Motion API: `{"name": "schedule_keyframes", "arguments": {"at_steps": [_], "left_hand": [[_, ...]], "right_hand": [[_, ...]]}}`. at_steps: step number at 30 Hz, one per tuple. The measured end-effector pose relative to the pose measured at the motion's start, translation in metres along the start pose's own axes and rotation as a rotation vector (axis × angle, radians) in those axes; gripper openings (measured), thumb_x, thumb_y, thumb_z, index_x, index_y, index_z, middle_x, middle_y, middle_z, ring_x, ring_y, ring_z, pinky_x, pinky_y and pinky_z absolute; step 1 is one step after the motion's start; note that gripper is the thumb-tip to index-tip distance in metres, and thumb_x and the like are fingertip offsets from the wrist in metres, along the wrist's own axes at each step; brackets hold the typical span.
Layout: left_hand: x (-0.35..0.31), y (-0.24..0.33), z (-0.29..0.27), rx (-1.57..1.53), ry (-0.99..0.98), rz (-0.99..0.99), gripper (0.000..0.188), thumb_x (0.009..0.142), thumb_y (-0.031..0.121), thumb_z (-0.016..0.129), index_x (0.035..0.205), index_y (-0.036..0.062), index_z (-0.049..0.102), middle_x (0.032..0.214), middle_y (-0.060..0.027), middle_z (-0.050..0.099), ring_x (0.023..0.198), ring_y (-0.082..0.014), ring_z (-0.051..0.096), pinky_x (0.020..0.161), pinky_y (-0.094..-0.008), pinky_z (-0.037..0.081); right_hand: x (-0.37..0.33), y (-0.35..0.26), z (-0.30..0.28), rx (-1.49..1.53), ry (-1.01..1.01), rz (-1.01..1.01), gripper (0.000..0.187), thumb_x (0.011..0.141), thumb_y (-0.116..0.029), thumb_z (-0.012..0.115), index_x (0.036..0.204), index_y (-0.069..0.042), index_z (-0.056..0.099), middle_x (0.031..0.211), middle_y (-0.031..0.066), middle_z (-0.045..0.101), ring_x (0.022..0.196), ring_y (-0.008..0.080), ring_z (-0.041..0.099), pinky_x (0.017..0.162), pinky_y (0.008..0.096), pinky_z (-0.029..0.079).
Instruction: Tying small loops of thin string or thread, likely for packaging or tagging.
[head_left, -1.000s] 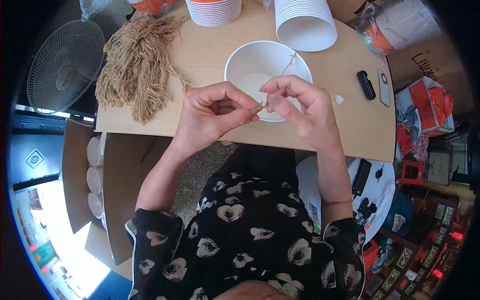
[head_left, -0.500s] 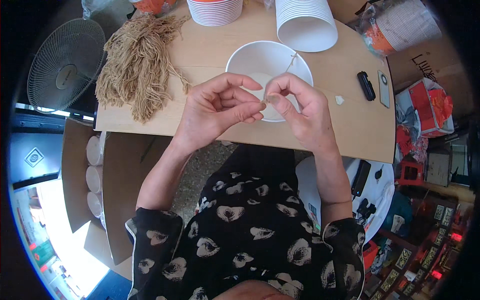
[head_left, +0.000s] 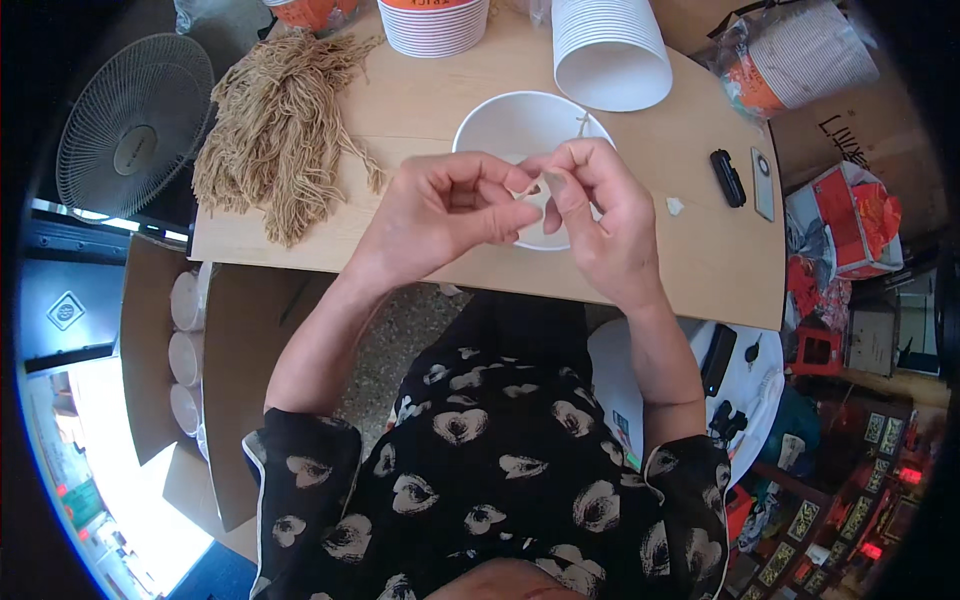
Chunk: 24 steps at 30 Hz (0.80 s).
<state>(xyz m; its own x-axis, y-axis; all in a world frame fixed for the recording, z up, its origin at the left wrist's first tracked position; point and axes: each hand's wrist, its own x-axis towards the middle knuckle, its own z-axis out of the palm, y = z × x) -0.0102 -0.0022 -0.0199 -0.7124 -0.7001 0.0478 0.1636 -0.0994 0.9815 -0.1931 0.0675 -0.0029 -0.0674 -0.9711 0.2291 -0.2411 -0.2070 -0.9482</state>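
Fingers of our left hand [head_left: 440, 215] and right hand [head_left: 600, 215] pinch a short string [head_left: 532, 189] above the white bowl [head_left: 500, 125].

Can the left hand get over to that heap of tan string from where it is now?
Probably yes. The left hand hovers over the table's near edge, and the heap of tan string lies just to its left on the wooden table with only bare tabletop between. Its fingers are pinching a short string, though.
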Motion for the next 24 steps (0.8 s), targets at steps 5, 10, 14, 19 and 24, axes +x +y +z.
{"name": "schedule_keyframes", "arguments": {"at_steps": [5,10,14,19,24], "left_hand": [[0.011,0.010,-0.001,0.028,0.048,0.060,0.014,0.090,0.012,0.072,0.095,-0.0016,0.070,0.076,-0.0011,0.067,0.065,-0.0044,0.062,0.061,-0.0197,0.054],[0.013,0.005,-0.003,0.172,0.078,0.041,0.015,0.090,0.014,0.072,0.093,-0.0003,0.071,0.070,0.0015,0.065,0.062,-0.0026,0.060,0.056,-0.0174,0.049],[0.014,0.007,-0.003,0.218,0.055,0.047,0.015,0.090,0.015,0.072,0.093,-0.0004,0.072,0.070,0.0017,0.065,0.062,-0.0019,0.059,0.056,-0.0162,0.047],[0.014,0.003,-0.012,0.173,0.053,0.077,0.015,0.089,0.015,0.073,0.093,0.0002,0.074,0.077,0.0001,0.068,0.069,-0.0031,0.061,0.060,-0.0181,0.048],[0.003,0.001,-0.017,0.556,0.037,0.237,0.010,0.086,0.010,0.074,0.089,0.0004,0.073,0.084,-0.0051,0.071,0.078,-0.0101,0.065,0.069,-0.0248,0.051]], "right_hand": [[0.011,-0.002,-0.019,-0.090,-0.133,-0.084,0.011,0.094,-0.006,0.062,0.099,0.003,0.057,0.081,0.0029,0.062,0.071,0.0094,0.056,0.065,0.0246,0.047],[0.016,0.006,-0.032,-0.283,-0.143,-0.281,0.010,0.088,-0.003,0.068,0.092,0.002,0.061,0.081,0.0036,0.058,0.072,0.0107,0.055,0.063,0.0246,0.046],[0.017,0.003,-0.035,-0.267,-0.114,-0.262,0.009,0.085,0.002,0.068,0.092,0.001,0.062,0.088,0.0026,0.058,0.077,0.0111,0.052,0.071,0.0242,0.043],[0.020,0.012,-0.037,-0.321,0.020,-0.347,0.009,0.086,0.000,0.068,0.092,0.002,0.061,0.086,0.0045,0.060,0.073,0.0104,0.056,0.066,0.0235,0.046],[0.004,0.048,-0.059,-0.049,0.337,-0.145,0.009,0.094,-0.007,0.063,0.100,0.000,0.062,0.086,-0.0008,0.060,0.077,0.0059,0.054,0.071,0.0209,0.045]]}}
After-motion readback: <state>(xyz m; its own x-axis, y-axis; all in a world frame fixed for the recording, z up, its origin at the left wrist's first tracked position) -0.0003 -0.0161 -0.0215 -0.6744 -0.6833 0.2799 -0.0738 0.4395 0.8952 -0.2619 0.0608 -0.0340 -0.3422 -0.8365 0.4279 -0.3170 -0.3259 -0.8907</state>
